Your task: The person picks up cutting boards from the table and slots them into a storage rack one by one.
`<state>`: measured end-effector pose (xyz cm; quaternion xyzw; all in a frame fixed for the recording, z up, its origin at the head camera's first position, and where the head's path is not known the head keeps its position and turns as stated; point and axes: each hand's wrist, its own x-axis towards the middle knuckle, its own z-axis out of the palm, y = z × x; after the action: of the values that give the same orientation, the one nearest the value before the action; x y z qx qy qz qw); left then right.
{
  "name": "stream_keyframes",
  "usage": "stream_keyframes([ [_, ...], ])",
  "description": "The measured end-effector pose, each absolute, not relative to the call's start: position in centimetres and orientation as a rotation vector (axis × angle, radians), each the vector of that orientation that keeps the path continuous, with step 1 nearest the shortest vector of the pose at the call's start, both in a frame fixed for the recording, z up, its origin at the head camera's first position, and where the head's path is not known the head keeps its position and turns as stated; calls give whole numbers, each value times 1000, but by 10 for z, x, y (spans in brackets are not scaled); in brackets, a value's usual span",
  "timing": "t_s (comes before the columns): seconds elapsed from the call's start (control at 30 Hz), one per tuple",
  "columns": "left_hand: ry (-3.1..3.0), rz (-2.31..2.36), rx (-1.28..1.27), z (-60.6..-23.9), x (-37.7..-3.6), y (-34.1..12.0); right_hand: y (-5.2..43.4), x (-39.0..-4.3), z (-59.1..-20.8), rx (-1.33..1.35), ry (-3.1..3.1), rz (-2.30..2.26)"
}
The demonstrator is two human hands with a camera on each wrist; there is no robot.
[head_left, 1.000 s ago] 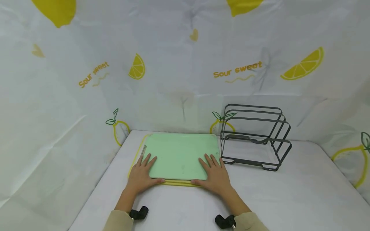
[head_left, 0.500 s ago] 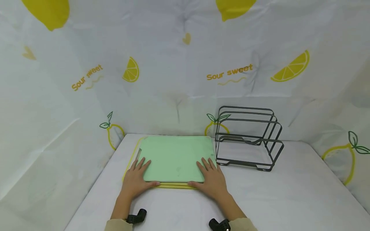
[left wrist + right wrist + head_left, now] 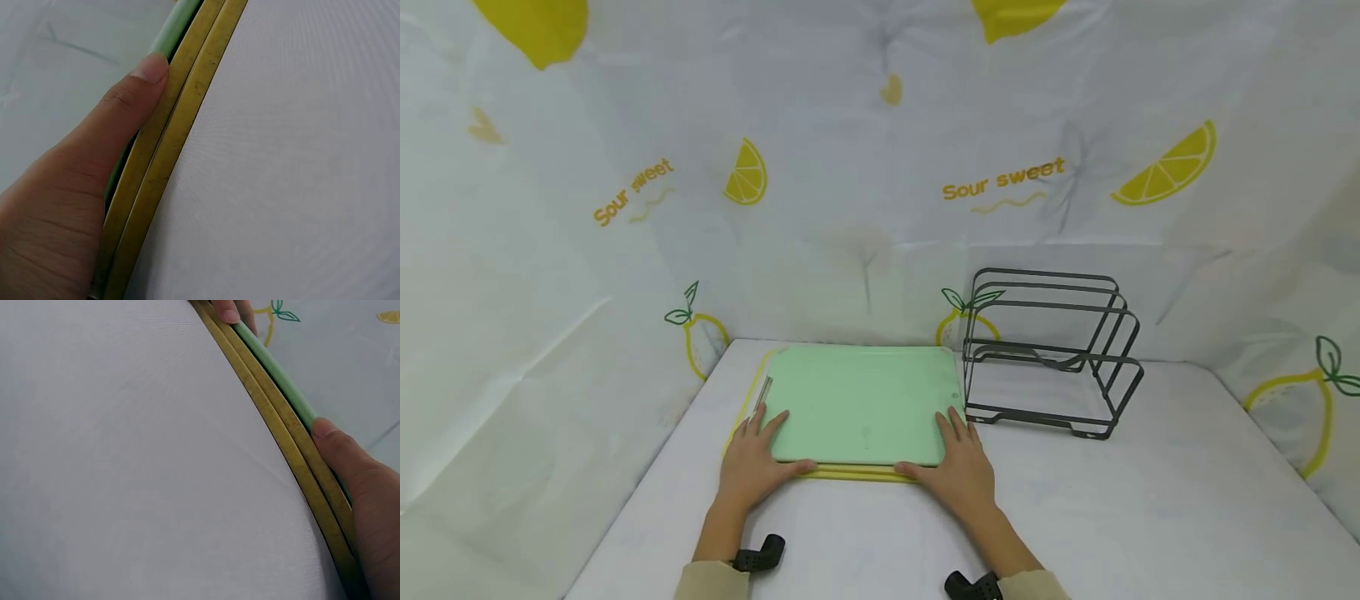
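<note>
Left hand (image 3: 752, 463): fingers flat on the green board (image 3: 861, 406), thumb tucked against its near edge
Right hand (image 3: 958, 468): same hold, now nearer the board's right corner than before
Yellow boards (image 3: 857, 475): two, stacked beneath; board seems not yet lifted
Rack (image 3: 1048, 350): just right of right hand
</note>
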<state>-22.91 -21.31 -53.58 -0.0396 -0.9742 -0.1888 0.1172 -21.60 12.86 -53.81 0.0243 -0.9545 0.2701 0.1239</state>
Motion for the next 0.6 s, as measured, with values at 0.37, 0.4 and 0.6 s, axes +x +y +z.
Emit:
stream_keyframes([
  [0.37,-2846,-590,-115,-536,-230,-214,131,-217,-542,107,-2713,895],
  [0.4,-2844,-598,-110,-536,-230,-214,131,-216,-542,105,-2712,898],
  [0.6,-2803,-645,-105,-537,-228,-212,129,-215,-542,71,-2717,913],
])
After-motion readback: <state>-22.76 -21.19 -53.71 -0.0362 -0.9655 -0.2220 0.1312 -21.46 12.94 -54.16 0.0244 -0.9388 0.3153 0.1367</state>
